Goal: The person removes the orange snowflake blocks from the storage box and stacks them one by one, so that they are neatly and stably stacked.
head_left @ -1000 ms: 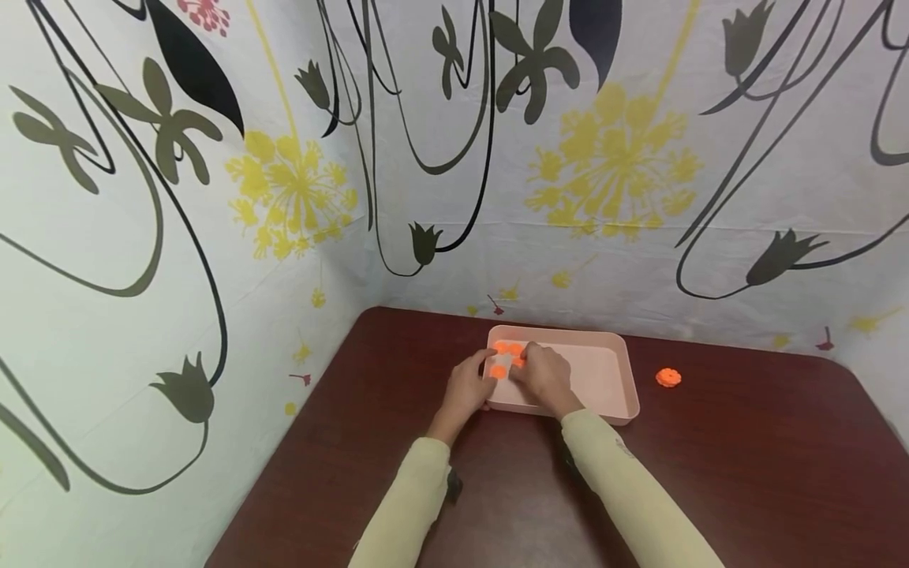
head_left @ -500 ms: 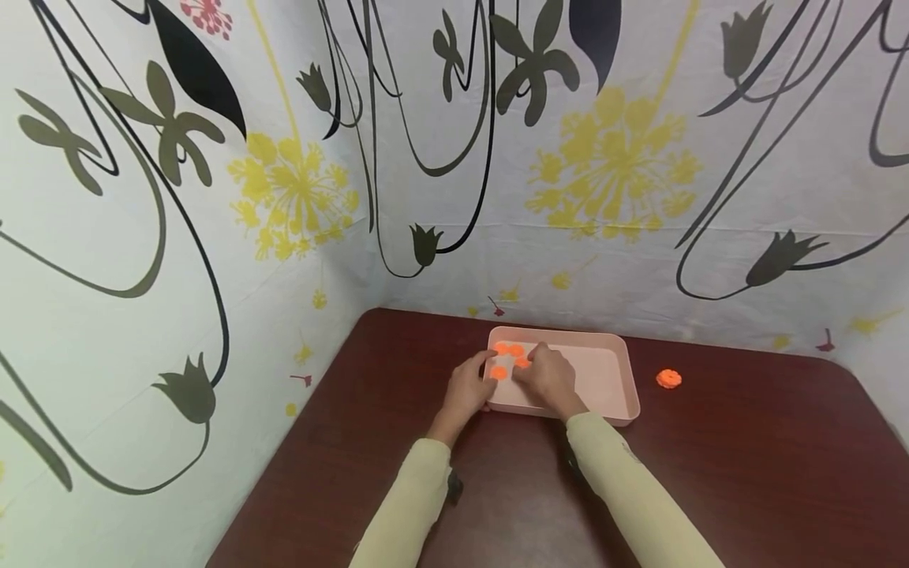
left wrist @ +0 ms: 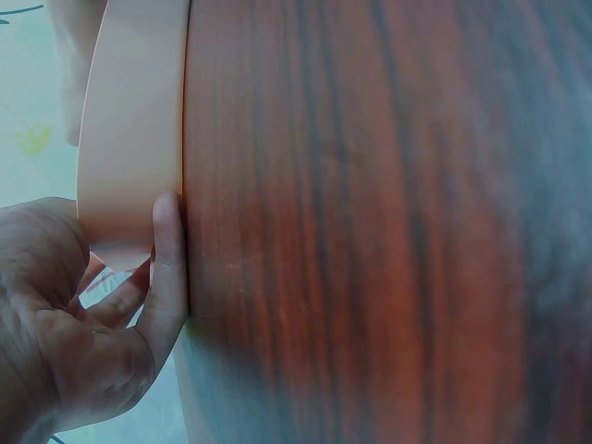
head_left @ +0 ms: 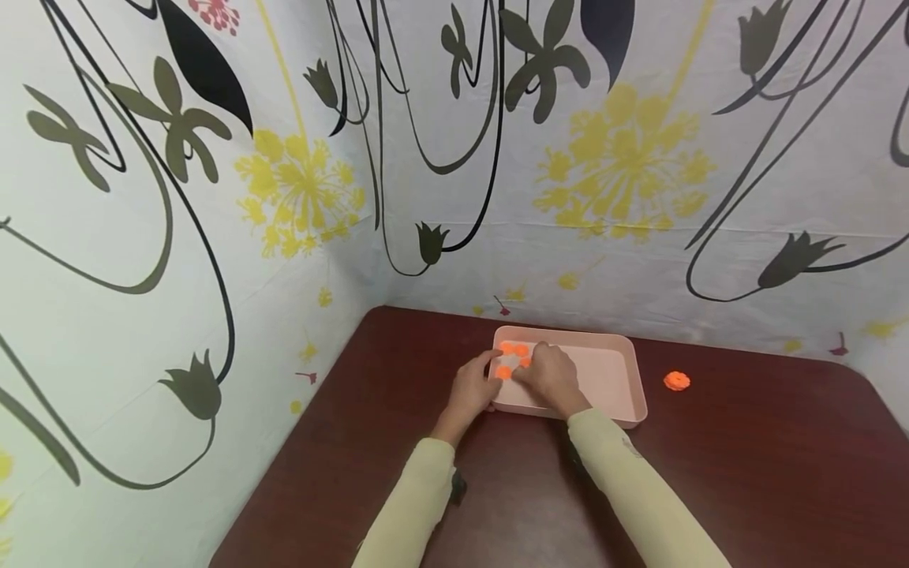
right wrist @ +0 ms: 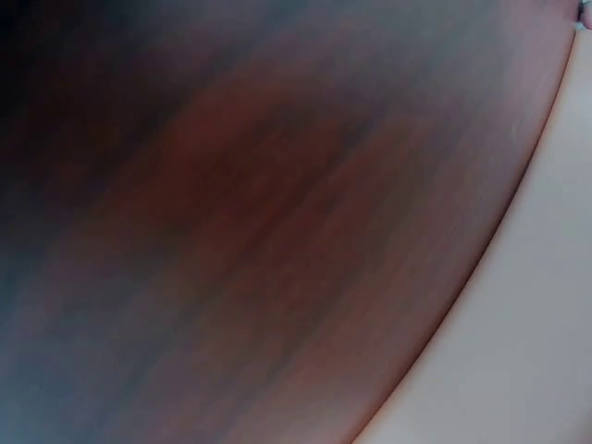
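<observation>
A shallow pale pink tray (head_left: 604,377) lies on the dark wooden table. My left hand (head_left: 472,385) grips its left end, and in the left wrist view the fingers (left wrist: 167,268) curl against the outer wall. Inside the tray's left part lie several small orange scalloped pieces (head_left: 503,372). Over them my right hand (head_left: 556,376) reaches in, its thumb and fingers pinching at an orange piece (head_left: 525,362), partly covered by the hand. The right wrist view holds only blurred table and the tray's pale side wall (right wrist: 518,324), with a bit of hand at the top corner.
To the right of the tray, a small stack of orange scalloped pieces (head_left: 677,381) sits on the table (head_left: 767,442). A patterned cloth (head_left: 483,260) hangs behind the table and along its left side.
The head view has shifted slightly. My right hand has eased a little to the right over the orange pieces. The left hand keeps its hold on the tray.
</observation>
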A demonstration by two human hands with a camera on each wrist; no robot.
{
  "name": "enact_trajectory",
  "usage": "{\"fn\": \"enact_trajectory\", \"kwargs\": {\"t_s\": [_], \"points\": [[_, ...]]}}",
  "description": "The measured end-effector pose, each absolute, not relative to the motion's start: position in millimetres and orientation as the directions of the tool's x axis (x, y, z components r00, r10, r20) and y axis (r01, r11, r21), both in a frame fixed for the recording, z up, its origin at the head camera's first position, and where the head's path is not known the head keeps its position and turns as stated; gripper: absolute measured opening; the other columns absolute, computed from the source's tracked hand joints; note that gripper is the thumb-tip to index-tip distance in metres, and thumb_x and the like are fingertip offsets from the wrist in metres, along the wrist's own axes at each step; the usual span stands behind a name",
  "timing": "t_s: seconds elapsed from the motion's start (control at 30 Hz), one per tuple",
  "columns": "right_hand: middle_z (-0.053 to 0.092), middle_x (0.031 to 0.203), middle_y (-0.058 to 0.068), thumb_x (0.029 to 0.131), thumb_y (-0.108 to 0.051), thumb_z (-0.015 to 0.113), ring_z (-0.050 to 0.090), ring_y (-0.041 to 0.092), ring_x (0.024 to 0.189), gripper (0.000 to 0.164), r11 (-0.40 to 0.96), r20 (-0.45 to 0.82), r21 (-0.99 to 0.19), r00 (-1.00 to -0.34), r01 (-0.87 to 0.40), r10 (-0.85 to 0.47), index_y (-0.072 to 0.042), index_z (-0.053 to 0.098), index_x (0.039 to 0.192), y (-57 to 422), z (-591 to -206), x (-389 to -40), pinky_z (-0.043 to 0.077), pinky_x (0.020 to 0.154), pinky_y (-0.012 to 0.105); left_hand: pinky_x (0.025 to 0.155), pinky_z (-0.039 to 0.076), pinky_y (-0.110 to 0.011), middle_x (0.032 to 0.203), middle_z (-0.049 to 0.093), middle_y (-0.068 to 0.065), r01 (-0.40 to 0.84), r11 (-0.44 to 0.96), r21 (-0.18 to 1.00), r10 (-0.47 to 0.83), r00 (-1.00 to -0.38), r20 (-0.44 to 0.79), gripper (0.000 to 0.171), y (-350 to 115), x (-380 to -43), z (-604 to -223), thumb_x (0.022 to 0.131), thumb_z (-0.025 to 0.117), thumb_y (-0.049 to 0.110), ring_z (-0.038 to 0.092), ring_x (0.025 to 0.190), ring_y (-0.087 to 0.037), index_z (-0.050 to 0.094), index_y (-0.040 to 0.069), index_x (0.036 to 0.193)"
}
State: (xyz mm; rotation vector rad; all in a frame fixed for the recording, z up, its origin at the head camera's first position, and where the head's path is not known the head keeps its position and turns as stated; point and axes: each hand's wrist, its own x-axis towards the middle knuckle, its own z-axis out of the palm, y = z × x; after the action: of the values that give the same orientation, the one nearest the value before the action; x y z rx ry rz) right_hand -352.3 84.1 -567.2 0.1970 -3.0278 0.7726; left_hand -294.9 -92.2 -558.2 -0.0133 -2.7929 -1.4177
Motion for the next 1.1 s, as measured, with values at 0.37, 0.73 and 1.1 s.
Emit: {"fn": "enact_trajectory", "kwargs": {"t_s": [0.37,0.73,1.1], "points": [[0.046,0.068,0.001,0.08,-0.032,0.08,0.042,0.017,0.059,0.036,0.862,0.09,-0.458,-0.976,-0.217,-0.198,-0.007,0.054,0.085,91,-564,-349,0.035,0.052,0.031,0.041,0.054,-0.026,0.136,0.064,-0.014,0.003,0.586,0.81,-0.001,-1.0,0.005,0.056,-89,-293,-557,0.095,0.066,0.004,0.058,0.042,-0.014,0.061,0.025,0.147],[0.06,0.066,0.0,0.08,-0.031,0.08,0.052,0.015,0.057,0.04,0.841,0.216,-0.404,-0.931,-0.36,-0.295,-0.004,0.064,0.105,122,-539,-341,0.044,0.053,0.029,0.041,0.054,-0.027,0.139,0.063,-0.014,0.001,0.585,0.811,0.013,-1.0,-0.009,0.056,-91,-296,-556,0.097,0.066,0.003,0.059,0.043,-0.015,0.06,0.024,0.149],[0.049,0.053,-0.006,0.078,-0.035,0.084,0.04,0.008,0.047,0.036,0.849,0.353,-0.223,-0.852,-0.479,-0.387,-0.012,0.066,0.099,167,-510,-324,0.032,0.045,0.026,0.042,0.054,-0.027,0.115,0.068,-0.014,-0.023,0.564,0.826,-0.002,-1.0,-0.026,0.057,-88,-289,-550,0.098,0.065,0.005,0.06,0.045,-0.019,0.057,0.022,0.152]]}}
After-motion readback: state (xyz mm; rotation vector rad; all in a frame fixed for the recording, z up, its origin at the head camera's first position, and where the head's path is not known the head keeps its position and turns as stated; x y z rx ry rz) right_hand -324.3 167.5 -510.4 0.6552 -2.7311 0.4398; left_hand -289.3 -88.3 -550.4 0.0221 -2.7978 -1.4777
